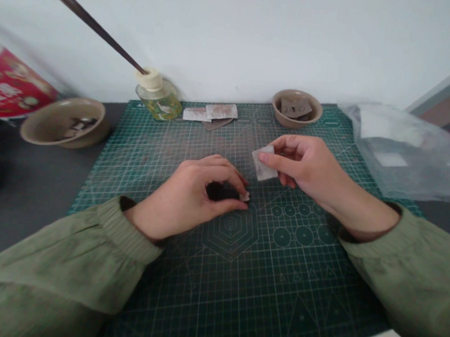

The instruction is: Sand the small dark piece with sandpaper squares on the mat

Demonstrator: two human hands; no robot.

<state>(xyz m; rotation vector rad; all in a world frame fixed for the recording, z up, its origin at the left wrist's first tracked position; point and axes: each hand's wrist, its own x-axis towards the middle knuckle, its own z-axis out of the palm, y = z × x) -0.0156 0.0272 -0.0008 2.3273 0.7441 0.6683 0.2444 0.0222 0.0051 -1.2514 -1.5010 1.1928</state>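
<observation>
left hand (pixel 192 194) grip pinching small piece (pixel 244 196), right hand (pixel 303 164) pinching paper (pixel 263 164)

Tiny pale object (pixel 245 196) pinched under left hand (pixel 191 197) fingertips, too small to identify, red printed packet (pixel 9 86) blurred and cut by left edge, dark pieces in tan ceramic bowl (pixel 63 122) indistinct, long brown reed sticks (pixel 84 17) cropped at top edge

Both forearms in green sleeves, angled inward. Left hand (pixel 192 194) low, knuckles up, fingers curled — thumb and fingertips pinched together. Right hand (pixel 307 164) raised slightly higher, thumb pressed against index finger in a pinch, remaining fingers folded under.
</observation>
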